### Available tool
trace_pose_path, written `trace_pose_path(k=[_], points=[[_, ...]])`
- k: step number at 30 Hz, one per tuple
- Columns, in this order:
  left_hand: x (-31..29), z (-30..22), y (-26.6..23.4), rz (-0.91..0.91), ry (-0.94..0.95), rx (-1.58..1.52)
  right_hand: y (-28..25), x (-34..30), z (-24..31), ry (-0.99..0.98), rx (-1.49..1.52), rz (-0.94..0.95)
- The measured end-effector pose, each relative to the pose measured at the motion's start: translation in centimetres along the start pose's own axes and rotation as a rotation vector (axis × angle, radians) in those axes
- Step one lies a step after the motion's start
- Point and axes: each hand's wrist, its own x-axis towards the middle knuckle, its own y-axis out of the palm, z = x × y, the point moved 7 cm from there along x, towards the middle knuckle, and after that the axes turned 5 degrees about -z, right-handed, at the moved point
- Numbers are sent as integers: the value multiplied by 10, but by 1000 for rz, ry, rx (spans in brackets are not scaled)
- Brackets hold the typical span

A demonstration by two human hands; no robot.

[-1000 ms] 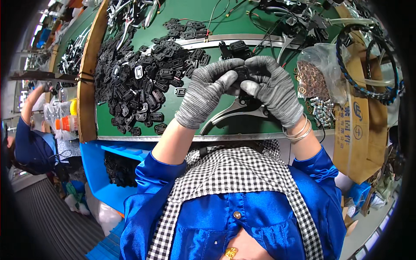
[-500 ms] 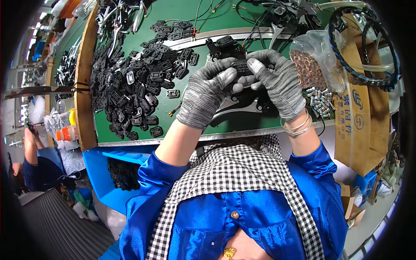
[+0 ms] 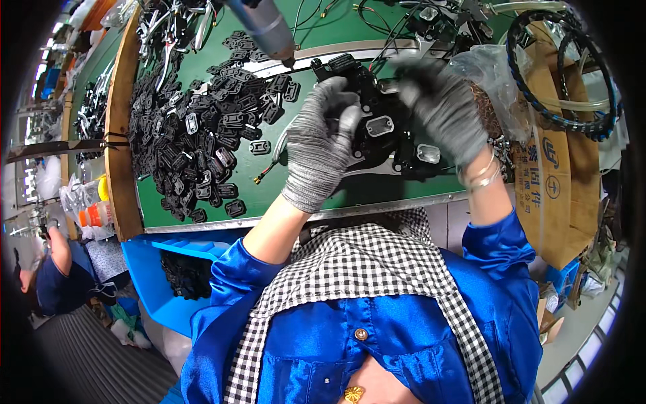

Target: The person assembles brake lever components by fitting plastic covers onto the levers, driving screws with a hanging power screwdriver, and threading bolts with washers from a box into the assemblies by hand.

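Note:
My left hand (image 3: 317, 145), in a grey knit glove, rests at the left side of a cluster of black brake lever assemblies (image 3: 360, 84). Its thumb and forefinger stand apart with nothing visible held; the other fingers are partly hidden. My right hand (image 3: 447, 111), gloved alike, is over the right side of the cluster, its fingers smeared by motion. Between the hands a pale rectangular opening (image 3: 380, 126) shows on one assembly, with another pale opening (image 3: 428, 153) to its right. Silver levers (image 3: 373, 168) lie along the near side.
Black oblong caps (image 3: 215, 128) are heaped on the green bench (image 3: 202, 225). A power screwdriver (image 3: 266, 30) hangs above its far side. Right stand a bag of copper-coloured rings (image 3: 488, 111), a brown paper sack (image 3: 562, 182) and a coiled black-blue hose (image 3: 518, 64). A blue bin (image 3: 155, 289) sits below left.
My hands have parted from a small black cap they held together. The right hand has swung right, uncovering the pale openings. The power screwdriver has come into view at the top.

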Motion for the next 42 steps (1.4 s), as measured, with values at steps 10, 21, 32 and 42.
trace_pose_path(k=[10, 21, 32, 42], points=[[-2, 15, 3, -81, 381, 595, 1, 12, -72, 511, -84, 36], [-6, 13, 3, -37, 374, 639, 7, 18, -50, 124, -442, 64], [-31, 0, -56, -246, 455, 680, 115, 30, 59, -289, -480, 283], [-33, 46, -173, -291, 71, 1049, 237, 35, 42, -305, -722, 704]])
